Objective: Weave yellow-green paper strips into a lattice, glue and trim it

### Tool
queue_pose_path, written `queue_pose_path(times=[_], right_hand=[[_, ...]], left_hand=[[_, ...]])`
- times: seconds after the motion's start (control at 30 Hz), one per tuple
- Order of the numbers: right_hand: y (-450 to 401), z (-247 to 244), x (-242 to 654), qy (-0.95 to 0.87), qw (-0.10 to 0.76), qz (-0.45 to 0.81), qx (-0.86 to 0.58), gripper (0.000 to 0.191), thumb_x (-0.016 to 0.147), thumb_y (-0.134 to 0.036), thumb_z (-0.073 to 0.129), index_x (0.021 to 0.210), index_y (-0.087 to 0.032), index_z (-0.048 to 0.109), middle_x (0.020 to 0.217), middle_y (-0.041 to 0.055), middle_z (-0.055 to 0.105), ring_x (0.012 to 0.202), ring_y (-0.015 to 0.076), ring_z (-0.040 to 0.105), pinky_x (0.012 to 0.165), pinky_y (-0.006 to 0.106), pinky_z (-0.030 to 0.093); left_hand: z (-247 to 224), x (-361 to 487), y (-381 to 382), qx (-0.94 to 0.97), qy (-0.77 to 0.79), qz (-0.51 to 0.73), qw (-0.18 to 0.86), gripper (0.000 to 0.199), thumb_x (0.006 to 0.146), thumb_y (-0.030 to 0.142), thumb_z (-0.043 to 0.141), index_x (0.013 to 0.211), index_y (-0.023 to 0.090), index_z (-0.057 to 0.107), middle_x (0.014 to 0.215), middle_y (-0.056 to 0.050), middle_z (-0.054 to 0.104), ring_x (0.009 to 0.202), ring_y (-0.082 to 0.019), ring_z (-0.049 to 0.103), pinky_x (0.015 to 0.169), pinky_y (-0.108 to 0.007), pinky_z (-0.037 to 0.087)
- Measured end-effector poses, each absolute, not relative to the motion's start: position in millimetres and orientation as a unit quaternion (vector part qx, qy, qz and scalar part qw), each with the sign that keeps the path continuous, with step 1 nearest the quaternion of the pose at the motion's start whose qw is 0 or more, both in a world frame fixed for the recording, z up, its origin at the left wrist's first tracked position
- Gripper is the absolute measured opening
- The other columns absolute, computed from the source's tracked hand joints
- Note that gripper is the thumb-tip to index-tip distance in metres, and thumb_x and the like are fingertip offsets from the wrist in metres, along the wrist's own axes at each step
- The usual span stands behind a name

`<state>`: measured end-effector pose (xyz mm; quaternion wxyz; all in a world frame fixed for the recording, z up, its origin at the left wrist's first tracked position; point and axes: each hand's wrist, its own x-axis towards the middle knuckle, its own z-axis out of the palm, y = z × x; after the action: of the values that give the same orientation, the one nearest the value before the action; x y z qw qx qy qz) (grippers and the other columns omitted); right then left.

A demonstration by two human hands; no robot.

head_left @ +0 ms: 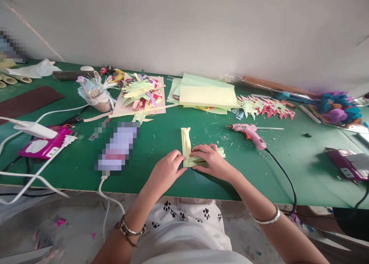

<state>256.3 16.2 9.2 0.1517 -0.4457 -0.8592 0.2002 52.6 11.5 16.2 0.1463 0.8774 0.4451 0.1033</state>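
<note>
Pale yellow-green paper strips (pixel 186 141) lie on the green table, one part pointing away from me and another running right beneath my right hand. My left hand (pixel 170 167) pinches their lower left corner with fingertips and thumb. Spread over the strips, my right hand (pixel 211 162) has its thumb at the lower edge and its fingers bent on top; strip ends (pixel 221 152) stick out beyond it. To the right, a pink glue gun (pixel 250 133) lies on its side.
A blurred phone (pixel 119 146) and a purple power strip (pixel 47 141) with white cables lie left. Behind are cut paper pieces (pixel 141 91), yellow sheets (pixel 207 96) and woven red-and-green paper (pixel 266 107). Another purple power strip (pixel 347 164) is far right.
</note>
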Motion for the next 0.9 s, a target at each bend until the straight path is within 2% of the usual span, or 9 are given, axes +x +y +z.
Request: queue_pose_path(times=[0.33,0.57,0.67,0.77,0.9], right_hand=[[17.9,13.5,253.4,-0.865,0.135,0.201,-0.44,0.03,0.085,-0.039,0.049,0.108,-0.022,0.056,0.11,0.0076,0.056,0.097,0.0208,0.051,0.083,0.036,0.03],[37.5,23.6,248.2,-0.862,0.106,0.223,-0.442,0.029,0.093,-0.029,0.032,0.097,-0.021,0.059,0.096,0.0055,0.059,0.085,0.016,0.054,0.079,0.034,0.028],[52.9,21.7,240.4,-0.845,0.115,0.215,-0.475,0.022,0.089,-0.028,0.04,0.103,-0.021,0.056,0.096,0.0044,0.058,0.077,0.0135,0.055,0.079,0.033,0.029],[69.5,15.8,231.6,-0.823,0.128,0.189,-0.52,0.024,0.082,-0.025,0.051,0.105,-0.021,0.054,0.1,0.0045,0.056,0.072,0.0127,0.054,0.078,0.033,0.029],[87.1,7.0,225.3,-0.772,0.163,0.201,-0.58,0.024,0.077,-0.014,0.049,0.099,-0.021,0.055,0.09,0.0016,0.056,0.07,0.0128,0.052,0.072,0.029,0.031]], left_hand=[[14.9,53.4,12.0,0.886,0.432,0.105,0.128,0.023,0.089,0.03,0.046,0.107,0.018,0.052,0.093,-0.004,0.052,0.072,-0.014,0.057,0.057,-0.025,0.045],[14.4,55.0,12.2,0.897,0.421,0.09,0.098,0.022,0.089,0.027,0.045,0.108,0.018,0.053,0.092,-0.004,0.052,0.073,-0.015,0.057,0.06,-0.026,0.045],[13.3,54.7,13.0,0.898,0.421,0.089,0.094,0.022,0.089,0.026,0.046,0.107,0.017,0.054,0.093,-0.004,0.052,0.074,-0.015,0.057,0.061,-0.026,0.046],[13.9,54.6,13.4,0.898,0.421,0.089,0.094,0.02,0.088,0.026,0.047,0.105,0.017,0.055,0.092,-0.004,0.052,0.074,-0.015,0.057,0.06,-0.026,0.046],[16.1,55.1,13.4,0.898,0.422,0.084,0.095,0.019,0.086,0.024,0.05,0.103,0.017,0.056,0.092,-0.004,0.052,0.071,-0.014,0.056,0.059,-0.026,0.046]])
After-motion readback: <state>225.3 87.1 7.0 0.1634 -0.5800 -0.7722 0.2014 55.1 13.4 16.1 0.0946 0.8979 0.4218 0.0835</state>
